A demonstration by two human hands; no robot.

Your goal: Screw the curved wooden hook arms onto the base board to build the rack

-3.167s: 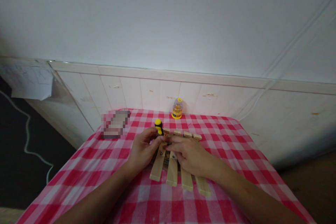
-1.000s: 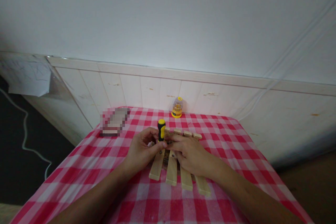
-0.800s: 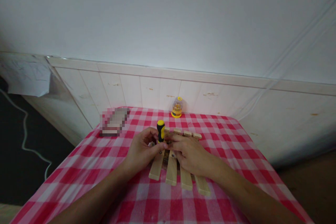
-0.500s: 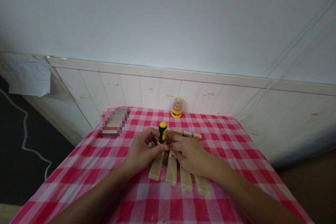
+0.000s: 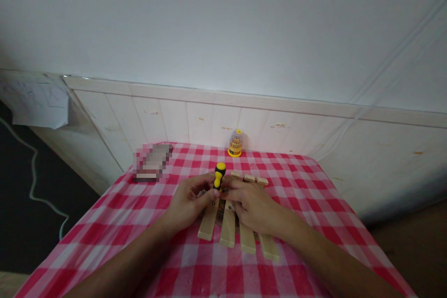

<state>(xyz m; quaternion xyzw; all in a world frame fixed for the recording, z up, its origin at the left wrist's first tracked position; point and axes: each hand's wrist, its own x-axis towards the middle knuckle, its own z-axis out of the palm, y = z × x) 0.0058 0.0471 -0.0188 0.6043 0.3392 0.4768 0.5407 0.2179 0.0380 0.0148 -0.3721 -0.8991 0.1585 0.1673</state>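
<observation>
A screwdriver (image 5: 220, 174) with a short yellow-and-black handle stands nearly upright, leaning slightly to the right. My left hand (image 5: 185, 202) is closed, with thumb and fingers around the low part of the handle; the tip is hidden. Beneath it lies a wooden xylophone-like piece made of several pale slats (image 5: 228, 228), fanned side by side, with small dark screws showing on two of them. My right hand (image 5: 256, 205) lies across the slats, its fingers bent over them and its fingertips close beside the screwdriver. What its fingertips press on is partly hidden.
A yellow-based screwdriver bit holder (image 5: 235, 144) with a clear dome stands at the back against the panelled wall (image 5: 199, 121). At the back left lies a blurred-out flat object (image 5: 153, 163). A red-and-white checked cloth (image 5: 139, 237) covers the table.
The screwdriver handle has turned and its top has shifted slightly right. My left fingers have moved a little around it. My right hand and the slats stay in place.
</observation>
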